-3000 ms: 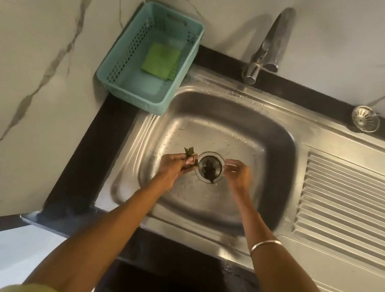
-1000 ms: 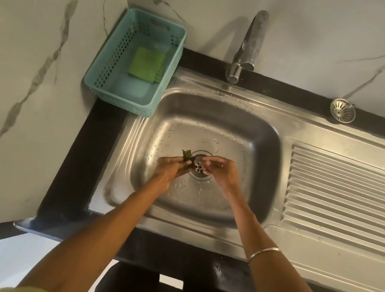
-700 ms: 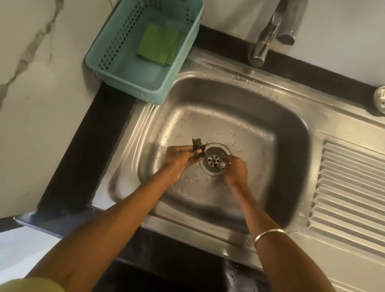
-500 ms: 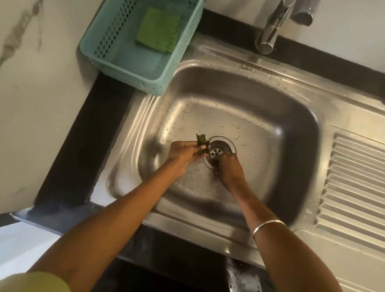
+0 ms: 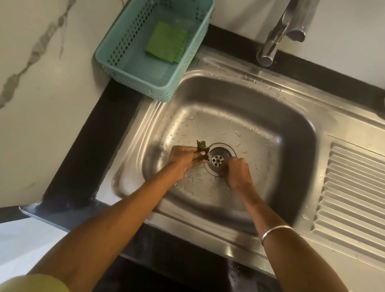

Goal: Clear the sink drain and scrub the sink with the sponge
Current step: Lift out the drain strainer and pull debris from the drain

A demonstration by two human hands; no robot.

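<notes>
Head view: left hand [image 5: 185,157] pinches green leaf scraps [image 5: 201,147] beside the sink drain [image 5: 218,159]; right hand [image 5: 238,173] is curled at the drain's edge, its grip unclear.

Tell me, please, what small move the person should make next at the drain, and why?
Probably lift the left hand out of the sink to discard the leaf scraps it pinches. The drain holes look clear, and the sponge lies unused in the basket.

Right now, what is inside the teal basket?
One green sponge lies flat on the floor of the teal basket, toward its far end. Nothing else shows inside; whatever lies beneath the sponge is covered.
</notes>
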